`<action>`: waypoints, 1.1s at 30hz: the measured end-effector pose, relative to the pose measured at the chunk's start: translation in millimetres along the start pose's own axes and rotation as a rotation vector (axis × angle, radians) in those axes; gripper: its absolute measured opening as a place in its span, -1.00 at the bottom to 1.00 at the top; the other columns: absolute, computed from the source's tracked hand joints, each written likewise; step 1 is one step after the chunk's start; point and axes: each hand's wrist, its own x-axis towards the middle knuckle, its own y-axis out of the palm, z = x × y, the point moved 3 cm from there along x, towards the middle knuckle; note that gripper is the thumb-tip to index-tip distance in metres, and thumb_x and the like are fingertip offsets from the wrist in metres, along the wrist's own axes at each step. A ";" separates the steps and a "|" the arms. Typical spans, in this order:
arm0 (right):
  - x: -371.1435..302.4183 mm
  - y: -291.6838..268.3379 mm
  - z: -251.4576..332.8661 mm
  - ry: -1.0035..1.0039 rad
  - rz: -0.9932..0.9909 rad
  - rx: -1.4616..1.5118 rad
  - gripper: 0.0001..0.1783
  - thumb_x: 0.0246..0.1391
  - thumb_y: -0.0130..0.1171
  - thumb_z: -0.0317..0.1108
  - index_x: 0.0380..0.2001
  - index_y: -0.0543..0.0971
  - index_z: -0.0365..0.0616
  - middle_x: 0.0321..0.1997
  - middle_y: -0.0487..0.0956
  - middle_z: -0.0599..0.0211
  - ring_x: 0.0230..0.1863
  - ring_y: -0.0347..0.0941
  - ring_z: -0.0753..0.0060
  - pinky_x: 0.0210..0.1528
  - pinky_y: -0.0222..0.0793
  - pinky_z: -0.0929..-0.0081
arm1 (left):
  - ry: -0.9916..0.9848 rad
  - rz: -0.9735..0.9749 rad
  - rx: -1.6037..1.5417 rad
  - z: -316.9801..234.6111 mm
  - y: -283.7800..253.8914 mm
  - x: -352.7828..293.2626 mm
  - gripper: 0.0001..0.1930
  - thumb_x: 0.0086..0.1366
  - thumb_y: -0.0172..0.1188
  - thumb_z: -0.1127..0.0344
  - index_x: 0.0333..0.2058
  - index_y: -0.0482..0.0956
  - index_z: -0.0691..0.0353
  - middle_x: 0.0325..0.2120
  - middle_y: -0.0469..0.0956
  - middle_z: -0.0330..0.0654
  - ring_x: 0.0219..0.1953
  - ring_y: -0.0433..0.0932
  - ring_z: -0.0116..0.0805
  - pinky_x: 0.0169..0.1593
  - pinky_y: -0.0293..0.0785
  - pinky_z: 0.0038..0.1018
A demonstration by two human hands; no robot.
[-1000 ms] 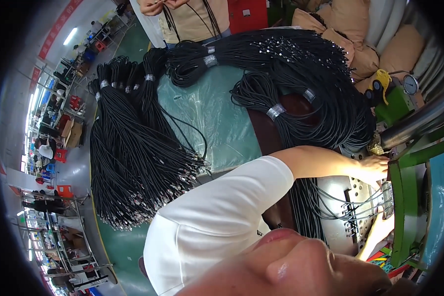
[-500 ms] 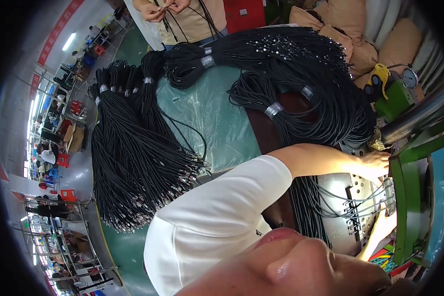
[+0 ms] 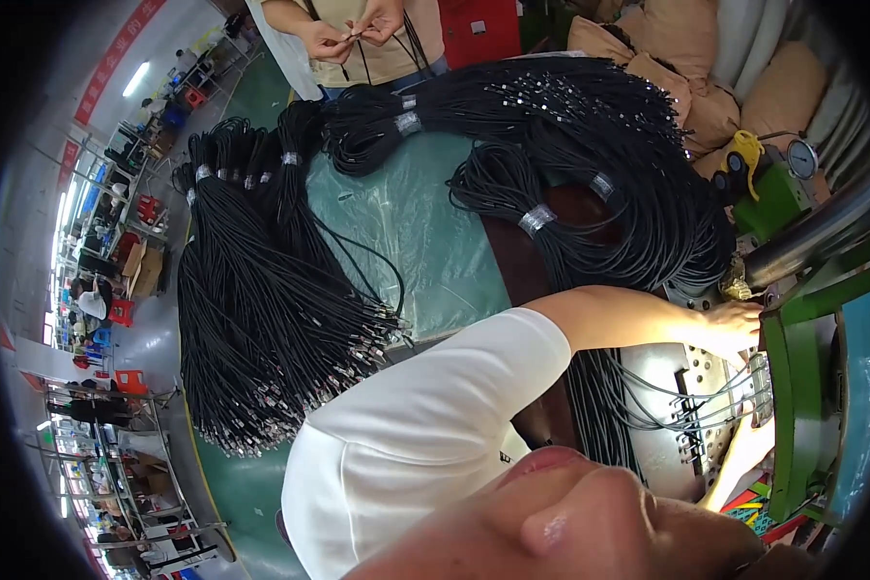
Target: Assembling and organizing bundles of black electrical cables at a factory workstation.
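At the right, my left hand (image 3: 733, 327) reaches to the upper end of a small metal mould block (image 3: 762, 382) beside a green press (image 3: 793, 406). My right hand (image 3: 750, 447) is at the block's lower end, brightly lit. Both hands appear closed round the ends of the block, though their fingertips are partly hidden. Several thin black cables (image 3: 662, 420) run from the block leftward, through a black comb-like holder (image 3: 688, 416) on the perforated metal plate (image 3: 715, 440).
Large bundles of black cables (image 3: 261, 290) with metal ends lie on the green table (image 3: 406, 222), and coiled bundles (image 3: 638, 213) lie nearer the press. A co-worker's hands (image 3: 353, 34) hold a cable at the top. Tan sacks (image 3: 677, 48) and yellow-handled cutters (image 3: 744, 159) are at upper right.
My hands stay at the mould block with hardly any movement. The co-worker's hands have shifted slightly down and right.
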 end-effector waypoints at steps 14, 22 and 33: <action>-4.3 10.7 -14.1 -0.060 -0.075 0.002 -0.32 0.07 0.14 0.12 -0.11 0.46 -0.41 -0.18 0.52 -0.23 -0.21 0.47 -0.21 -0.15 0.39 0.11 | 0.015 0.001 -0.050 -0.5 5.7 1.3 -0.17 0.00 0.24 -0.27 -0.04 0.41 0.46 0.03 0.38 0.09 0.17 0.26 -0.03 0.35 0.08 -0.26; -9.0 9.6 -13.4 -0.040 -0.080 0.010 -0.30 0.08 0.12 0.16 -0.09 0.47 -0.39 -0.16 0.53 -0.20 -0.20 0.47 -0.19 -0.14 0.38 0.11 | 0.009 0.026 0.005 -6.2 0.0 -0.2 -0.14 -0.03 0.28 -0.25 0.04 0.36 0.39 0.08 0.33 0.07 0.18 0.24 -0.04 0.33 0.11 -0.26; -1.7 27.6 -32.4 0.021 -0.029 0.013 -0.28 0.04 0.18 0.11 0.00 0.42 -0.37 -0.04 0.48 -0.19 -0.06 0.42 -0.18 0.00 0.32 0.14 | -0.037 0.192 -0.105 4.1 22.2 4.7 -0.18 0.07 0.18 -0.26 0.11 0.34 0.32 0.18 0.21 0.07 0.23 0.16 0.01 0.36 0.05 -0.23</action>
